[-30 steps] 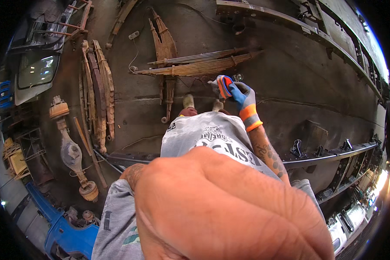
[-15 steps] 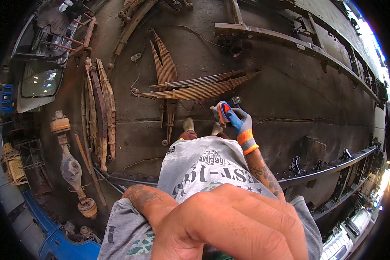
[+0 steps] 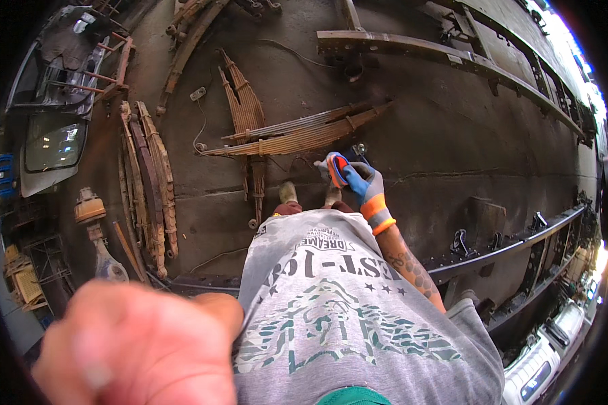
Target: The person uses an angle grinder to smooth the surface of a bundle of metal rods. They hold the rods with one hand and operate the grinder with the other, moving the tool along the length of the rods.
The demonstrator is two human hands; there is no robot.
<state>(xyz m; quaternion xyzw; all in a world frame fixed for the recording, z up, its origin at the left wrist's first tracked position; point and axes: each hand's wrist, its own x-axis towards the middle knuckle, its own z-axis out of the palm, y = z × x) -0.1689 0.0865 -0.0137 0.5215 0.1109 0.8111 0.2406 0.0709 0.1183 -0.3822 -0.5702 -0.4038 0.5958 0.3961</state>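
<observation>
My right hand (image 3: 368, 183) wears a grey and blue work glove with an orange cuff. It grips a bunched work glove (image 3: 336, 170), whose orange and blue part faces up and whose grey end sticks out to the left. My left hand (image 3: 138, 347) is bare and very close to the camera at the lower left. It is blurred and its fingers look bent, but whether they hold anything I cannot tell. Beyond the gloved hand, rusty leaf springs (image 3: 297, 140) lie crossed over another leaf spring pack (image 3: 245, 111) on the floor.
More leaf springs (image 3: 152, 182) lie to the left, near an axle housing (image 3: 90, 206). A long steel frame rail (image 3: 412, 48) runs across the far right. Another dark rail (image 3: 520, 236) lies at the near right. A thin cable (image 3: 203, 121) trails over the concrete floor.
My left hand has swung from the lower middle to the lower left, uncovering the shirt front. The right hand keeps its grip on the bunched glove. The view has shifted slightly.
</observation>
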